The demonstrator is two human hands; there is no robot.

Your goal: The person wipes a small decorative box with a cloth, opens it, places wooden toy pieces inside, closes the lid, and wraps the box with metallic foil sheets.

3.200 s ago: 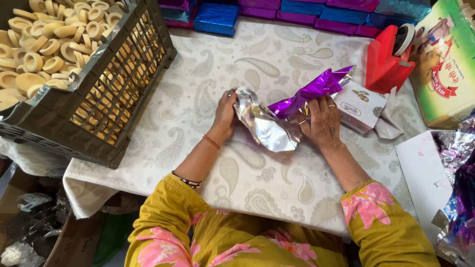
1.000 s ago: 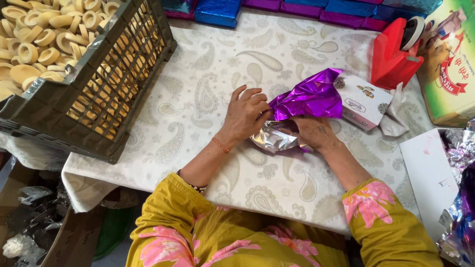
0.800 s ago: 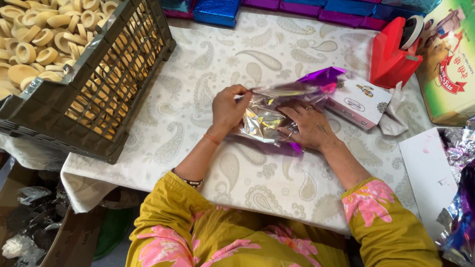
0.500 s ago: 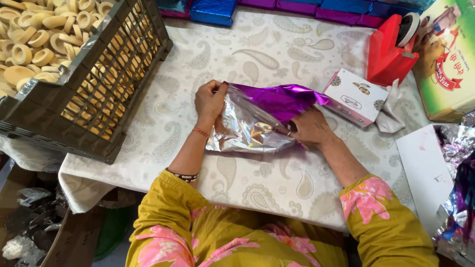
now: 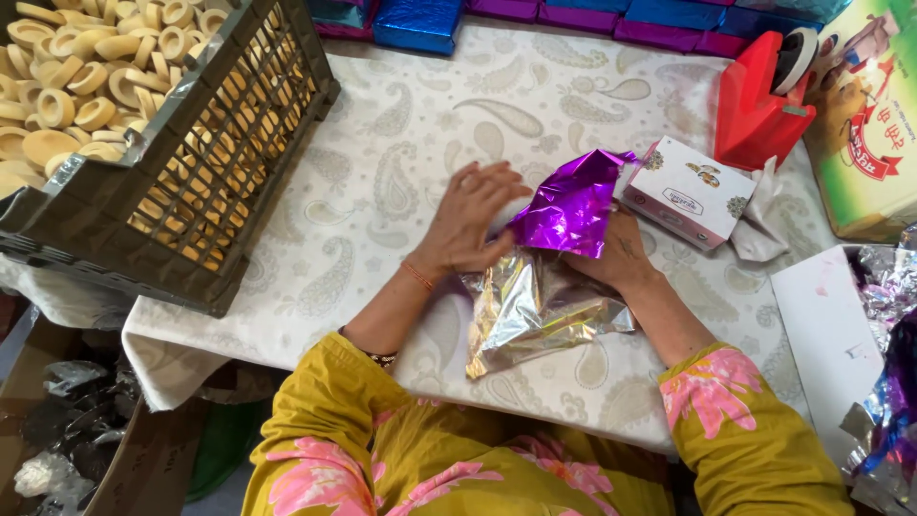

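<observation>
A sheet of shiny foil wrap [image 5: 549, 277], purple on one face and silver on the other, lies crumpled on the table in front of me. My left hand [image 5: 470, 223] presses on its left part, fingers spread over the fold. My right hand [image 5: 611, 258] holds the right side under the raised purple flap. Whatever sits inside the foil is hidden. A small white printed box [image 5: 690, 191] lies just right of the foil.
A dark plastic crate [image 5: 205, 182] of pale ring-shaped biscuits stands at the left. A red tape dispenser [image 5: 759, 105] and a large printed carton [image 5: 874, 124] are at the back right. Blue and purple wrapped boxes [image 5: 420, 21] line the far edge. More foil sheets [image 5: 893, 382] lie at right.
The foil went from spread flat to folded over. The purple flap now stands up under both hands, which have moved closer together and slightly right.
</observation>
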